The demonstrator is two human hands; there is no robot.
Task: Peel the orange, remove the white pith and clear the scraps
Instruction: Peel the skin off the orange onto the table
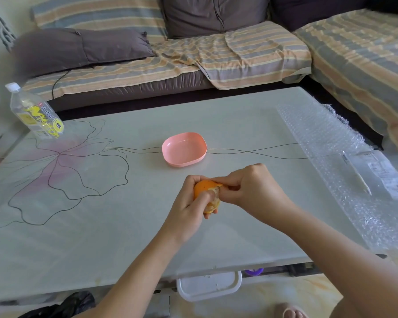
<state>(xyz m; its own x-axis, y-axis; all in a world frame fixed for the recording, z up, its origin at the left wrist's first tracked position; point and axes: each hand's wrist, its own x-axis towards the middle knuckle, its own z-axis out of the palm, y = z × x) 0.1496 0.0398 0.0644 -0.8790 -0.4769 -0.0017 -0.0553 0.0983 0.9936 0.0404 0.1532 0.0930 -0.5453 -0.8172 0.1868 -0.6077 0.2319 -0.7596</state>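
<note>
Your left hand (187, 211) holds the orange (203, 188) just above the tabletop (101, 226), nearer to you than the pink dish (182, 145) and a little to its right. The fingers are curled round the fruit from below and behind, and the thumb lies across its front. The top still shows bright skin, while the lower front is already bare and pale. Your right hand (251, 189) is closed in a pinch on a flap of peel (218, 185) at the top edge of the orange, its knuckles turned towards the dish. The dish stands apart from both hands. Far to the left of the dish a clear plastic bottle (36, 113) stands at the tabletop's corner. To the right of the dish a sheet of bubble wrap (331, 145) covers that side of the tabletop.
</note>
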